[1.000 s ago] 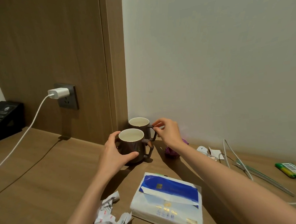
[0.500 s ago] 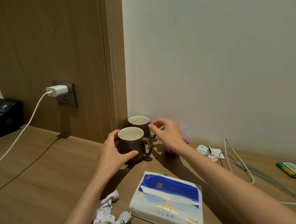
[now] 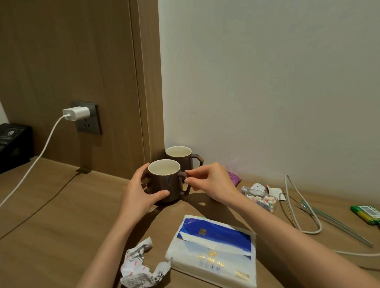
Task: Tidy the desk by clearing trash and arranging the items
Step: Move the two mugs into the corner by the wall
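Head-worn view, close, down over desk (image 3: 57,228)

Upright brown mug (image 3: 167,187), perhaps against twin (image 3: 186,163)

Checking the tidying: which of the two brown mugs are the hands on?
The nearer brown ceramic mug: left hand grips its body, right hand pinches its handle. The corner mug stands untouched.

My right hand (image 3: 211,182) covers most of the purple wrapper (image 3: 235,178); black phone (image 3: 4,147) cut off at left; tissue pack (image 3: 212,252) print illegible.
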{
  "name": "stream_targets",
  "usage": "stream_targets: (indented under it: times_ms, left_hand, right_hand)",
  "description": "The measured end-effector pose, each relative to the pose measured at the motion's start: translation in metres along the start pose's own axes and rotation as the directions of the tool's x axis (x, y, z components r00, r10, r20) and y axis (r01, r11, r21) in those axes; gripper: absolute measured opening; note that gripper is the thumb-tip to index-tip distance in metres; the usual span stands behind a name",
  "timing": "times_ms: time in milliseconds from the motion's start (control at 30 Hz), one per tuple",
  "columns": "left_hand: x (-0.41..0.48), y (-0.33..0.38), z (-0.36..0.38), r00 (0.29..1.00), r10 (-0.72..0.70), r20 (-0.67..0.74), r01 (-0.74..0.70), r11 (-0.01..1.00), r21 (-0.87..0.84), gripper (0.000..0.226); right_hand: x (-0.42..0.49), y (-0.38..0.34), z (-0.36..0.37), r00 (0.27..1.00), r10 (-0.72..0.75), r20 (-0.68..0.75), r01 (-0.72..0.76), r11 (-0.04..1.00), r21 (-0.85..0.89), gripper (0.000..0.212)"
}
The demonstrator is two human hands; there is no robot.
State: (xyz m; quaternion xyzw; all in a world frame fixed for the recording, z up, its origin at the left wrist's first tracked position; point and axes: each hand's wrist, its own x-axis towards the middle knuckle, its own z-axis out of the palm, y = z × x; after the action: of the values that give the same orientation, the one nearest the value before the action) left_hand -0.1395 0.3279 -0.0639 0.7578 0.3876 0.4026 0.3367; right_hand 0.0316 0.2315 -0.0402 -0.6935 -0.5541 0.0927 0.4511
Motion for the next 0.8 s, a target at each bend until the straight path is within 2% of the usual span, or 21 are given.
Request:
stream_targets:
  times_ms: [333,500,667,800]
  left_hand:
    - [0.003,-0.002,-0.002,1.0,-0.006,0.0,0.006,1.0,0.017,0.087]
    - [-0.002,0.007,-0.006,1.0,-0.007,0.009,0.006,0.997,0.082,0.093]
    - [-0.021,0.026,-0.025,0.992,0.114,-0.046,-0.111,0.991,0.08,0.068]
    - [-0.048,0.041,-0.038,0.982,0.186,-0.034,-0.183,0.979,0.089,0.05]
  right_hand:
    - [0.0,-0.002,0.003,1.0,0.019,-0.002,-0.019,1.0,0.023,0.031]
    - [-0.01,-0.014,-0.007,0.999,0.006,0.044,-0.005,1.0,-0.017,0.035]
    - [-0.04,-0.032,-0.043,0.999,-0.016,0.05,0.017,0.999,-0.033,0.03]
    - [-0.076,-0.041,-0.065,0.984,-0.048,0.171,0.068,0.991,-0.112,0.026]
